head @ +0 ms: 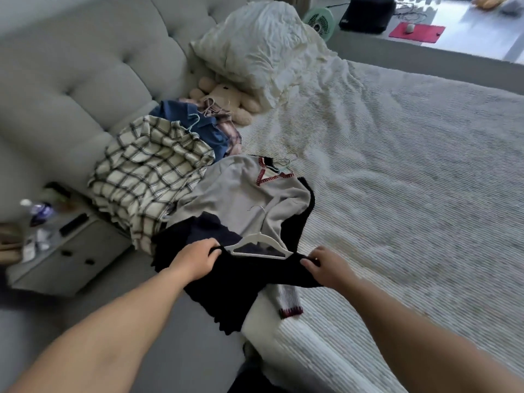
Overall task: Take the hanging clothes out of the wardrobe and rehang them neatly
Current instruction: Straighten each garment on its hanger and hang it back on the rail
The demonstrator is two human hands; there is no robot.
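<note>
Black top (241, 282), at the near edge of the bed (411, 180), upper hem pinched by both hands: left hand (195, 260) at its left corner, right hand (326, 265) at its right; white hanger (262, 246) lying at its top between them, hook toward the grey sweater (241, 191) beneath. Behind, along the headboard (71, 80): checked shirt (147, 168), blue garment (198, 123), plush toy (226, 100), pillow (255, 43). Nightstand (71, 251) at left with a bottle (39, 211).
</note>
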